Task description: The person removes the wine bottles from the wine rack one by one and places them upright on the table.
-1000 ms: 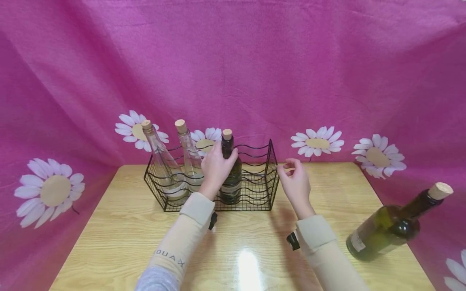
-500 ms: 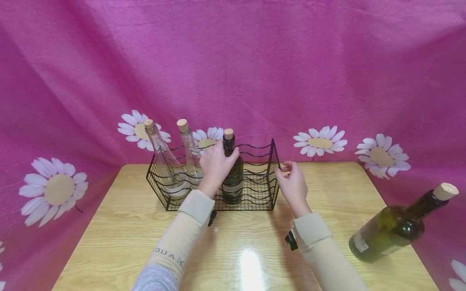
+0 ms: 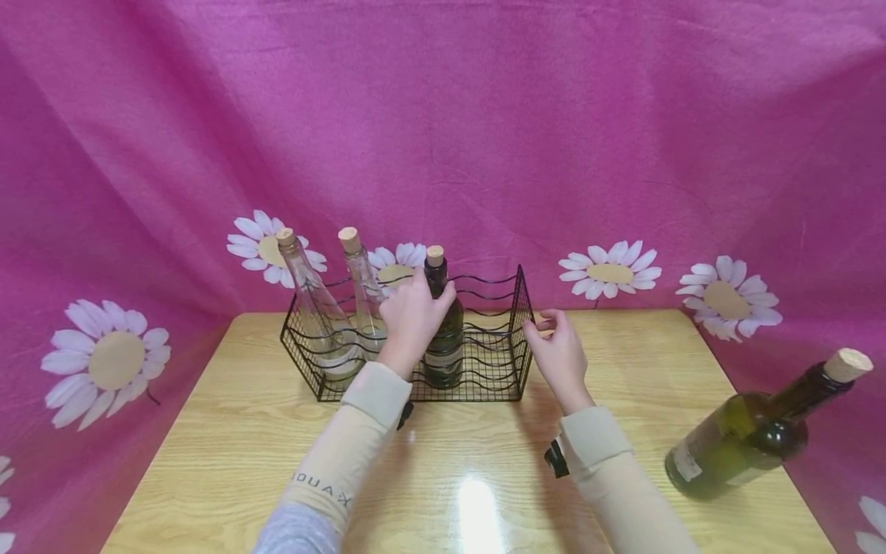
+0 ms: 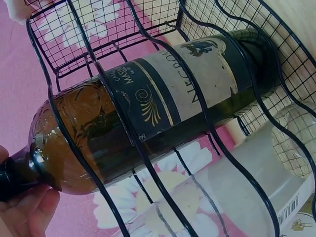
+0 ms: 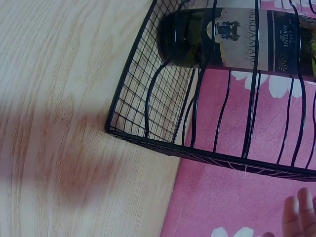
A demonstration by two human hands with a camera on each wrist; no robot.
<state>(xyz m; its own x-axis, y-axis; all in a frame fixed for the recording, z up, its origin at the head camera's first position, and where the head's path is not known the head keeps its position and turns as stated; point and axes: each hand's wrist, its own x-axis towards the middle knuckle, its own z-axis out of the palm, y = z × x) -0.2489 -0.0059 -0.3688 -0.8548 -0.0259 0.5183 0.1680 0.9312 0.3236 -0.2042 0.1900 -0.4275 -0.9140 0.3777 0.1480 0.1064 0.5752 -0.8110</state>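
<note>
My left hand (image 3: 410,312) grips the neck of a dark green wine bottle (image 3: 444,350) with a cork in its top. The bottle stands in a black wire rack (image 3: 484,369), and its label shows through the bars in the left wrist view. To its left, two clear corked bottles (image 3: 320,315) lean in the same rack, one partly hidden by my left hand. My right hand (image 3: 559,350) is at the rack's front right corner, thumb tip right at the wire and fingers loosely bent. Its fingers (image 5: 298,212) appear just outside the rack in the right wrist view.
Another dark green corked bottle (image 3: 734,442) stands at the right edge of the wooden table (image 3: 429,485). A pink cloth (image 3: 443,138) with printed daisies hangs behind and at the sides. Curved wires divide the rack into slots.
My right hand has come slightly left to the rack's corner. The left hand keeps its hold on the bottle neck, and the whole head view has shifted a little.
</note>
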